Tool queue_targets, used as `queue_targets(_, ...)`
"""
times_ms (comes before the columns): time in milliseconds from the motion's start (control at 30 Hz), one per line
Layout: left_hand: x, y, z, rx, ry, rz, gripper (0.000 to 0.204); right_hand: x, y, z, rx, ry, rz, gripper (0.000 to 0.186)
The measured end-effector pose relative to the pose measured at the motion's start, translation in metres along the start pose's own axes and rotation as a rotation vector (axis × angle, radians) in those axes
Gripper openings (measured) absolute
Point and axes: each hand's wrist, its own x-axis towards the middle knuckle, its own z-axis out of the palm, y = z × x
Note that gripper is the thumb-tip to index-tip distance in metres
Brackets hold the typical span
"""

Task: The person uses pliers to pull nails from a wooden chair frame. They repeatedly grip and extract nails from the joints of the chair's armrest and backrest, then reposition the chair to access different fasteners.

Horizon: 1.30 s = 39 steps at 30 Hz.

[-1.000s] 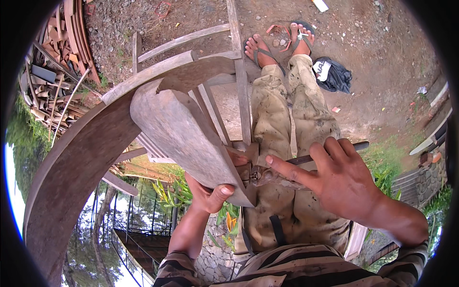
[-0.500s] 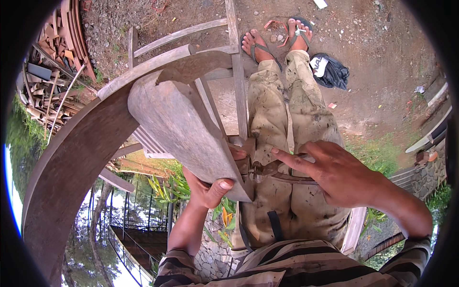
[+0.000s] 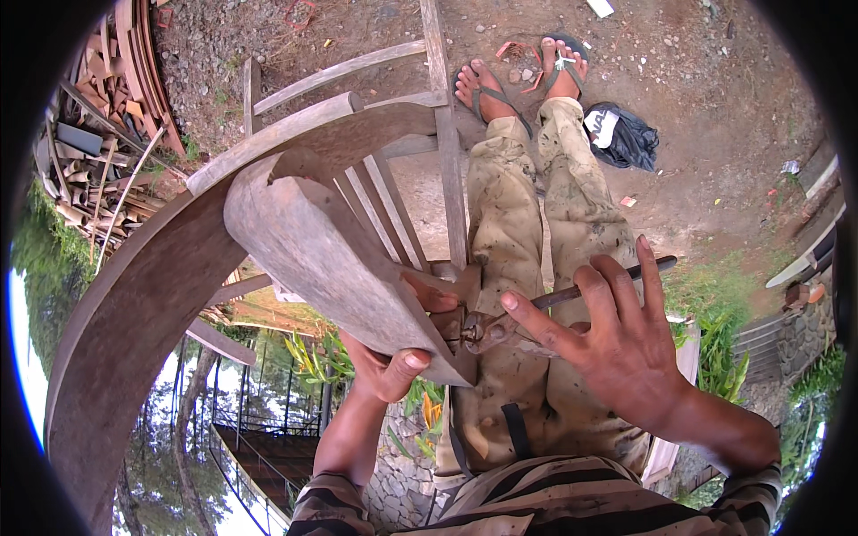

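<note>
A rusty pair of pincers (image 3: 487, 331) has its jaws at the lower end of a thick grey-brown wooden piece (image 3: 313, 232), at a small metal bit I cannot make out. My right hand (image 3: 617, 348) is on the pincers, fingers spread over the handles; one handle sticks out past the fingertips, the other is mostly hidden under the hand. My left hand (image 3: 380, 366) grips the wooden piece near that end, thumb on its near face and fingers curled behind. The piece belongs to a wooden frame with a broad curved band (image 3: 134, 295) and slats (image 3: 380, 210).
Below the frame are my trousered legs (image 3: 505, 205) and sandalled feet. A black plastic bag (image 3: 626, 138) lies on the dirt ground beside them. Piled wood scraps (image 3: 94, 179) are at the far left. Plants (image 3: 715, 357) and a stone wall (image 3: 800, 344) stand at the right.
My right hand has moved down and its fingers have spread. One pincer handle has swung up and away from the other. The wooden piece has tilted slightly; my left hand keeps its grip.
</note>
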Motion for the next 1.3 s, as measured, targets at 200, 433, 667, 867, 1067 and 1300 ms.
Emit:
queue_targets(200,0.000,0.001,0.001,0.014,0.014,-0.008,0.085,0.003,0.006,-0.011,0.059,-0.105,-0.040,0.076)
queue_targets(433,0.004,0.000,0.000,0.036,-0.018,0.012,0.086,0.045,0.042,-0.052,0.728,-0.843,-0.018,0.075)
queue_targets(667,0.007,0.003,-0.001,0.029,-0.014,-0.003,0.088,0.069,0.065,-0.030,1.178,-1.285,-0.108,0.068)
queue_targets(867,-0.001,-0.002,0.000,-0.007,0.007,-0.019,0.088,0.018,0.038,-0.024,0.409,-0.494,-0.120,0.086)
queue_targets(1067,-0.001,-0.004,-0.005,0.009,0.005,-0.020,0.088,0.015,0.019,-0.017,0.151,-0.123,-0.046,0.076)
queue_targets(1300,-0.002,-0.006,-0.009,-0.115,-0.044,-0.020,0.082,0.007,0.013,-0.016,0.061,-0.070,-0.077,0.068)
